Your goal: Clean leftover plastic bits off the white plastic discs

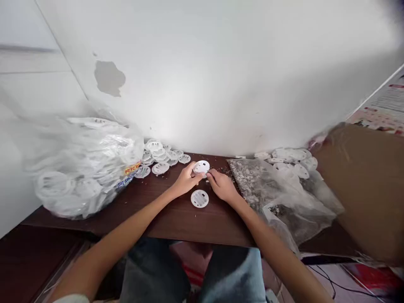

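Note:
My left hand (186, 181) is closed on the edge of a round white plastic disc (201, 166), holding it tilted above the dark brown table (202, 223). My right hand (221, 184) has its fingers pressed together at the disc's right edge; whatever they pinch is too small to make out. Just below, a second white disc (200, 198) with slots lies flat on the table. Small debris is scattered behind my right hand.
A large clear bag (85, 168) of white discs stands at the left, beside a loose pile of discs (160, 155). On the right lie a plastic bag (293, 202), more white discs (290, 155) and a cardboard box (360, 189). A white wall (221, 75) rises behind.

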A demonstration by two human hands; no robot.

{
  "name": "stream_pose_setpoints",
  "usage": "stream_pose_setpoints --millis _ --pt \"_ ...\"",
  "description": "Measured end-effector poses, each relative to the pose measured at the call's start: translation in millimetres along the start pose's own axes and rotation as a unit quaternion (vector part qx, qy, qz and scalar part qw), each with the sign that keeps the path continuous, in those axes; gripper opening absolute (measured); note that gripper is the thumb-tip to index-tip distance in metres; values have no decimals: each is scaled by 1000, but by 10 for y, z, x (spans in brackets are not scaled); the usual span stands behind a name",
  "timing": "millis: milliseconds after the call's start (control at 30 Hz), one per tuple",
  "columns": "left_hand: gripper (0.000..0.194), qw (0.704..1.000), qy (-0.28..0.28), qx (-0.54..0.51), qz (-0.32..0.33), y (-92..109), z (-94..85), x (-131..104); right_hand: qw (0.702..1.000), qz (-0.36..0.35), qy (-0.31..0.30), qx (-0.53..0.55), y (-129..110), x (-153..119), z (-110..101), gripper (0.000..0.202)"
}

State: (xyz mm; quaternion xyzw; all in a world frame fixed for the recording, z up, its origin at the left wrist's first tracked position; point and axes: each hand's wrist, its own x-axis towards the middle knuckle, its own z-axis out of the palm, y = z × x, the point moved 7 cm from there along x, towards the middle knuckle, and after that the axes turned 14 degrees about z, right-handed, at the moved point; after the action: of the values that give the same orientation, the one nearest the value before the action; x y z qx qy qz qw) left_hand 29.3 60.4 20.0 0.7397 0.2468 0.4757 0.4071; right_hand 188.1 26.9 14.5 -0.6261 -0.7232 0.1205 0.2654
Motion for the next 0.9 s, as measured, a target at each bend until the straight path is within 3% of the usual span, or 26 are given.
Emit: stream_pose_setpoints --millis 267,633,900 --pt "32 999 38 35 -4 12 -62 -10 998 26 -7 -49 1 -14 24 34" --pt "39 999 36 15 -3 -87 -16 -10 996 33 -27 -77 2 -19 65 37" --pt "34 1000 7 29 2 -27 5 -33 997 27 -24 -73 13 -20 85 35"
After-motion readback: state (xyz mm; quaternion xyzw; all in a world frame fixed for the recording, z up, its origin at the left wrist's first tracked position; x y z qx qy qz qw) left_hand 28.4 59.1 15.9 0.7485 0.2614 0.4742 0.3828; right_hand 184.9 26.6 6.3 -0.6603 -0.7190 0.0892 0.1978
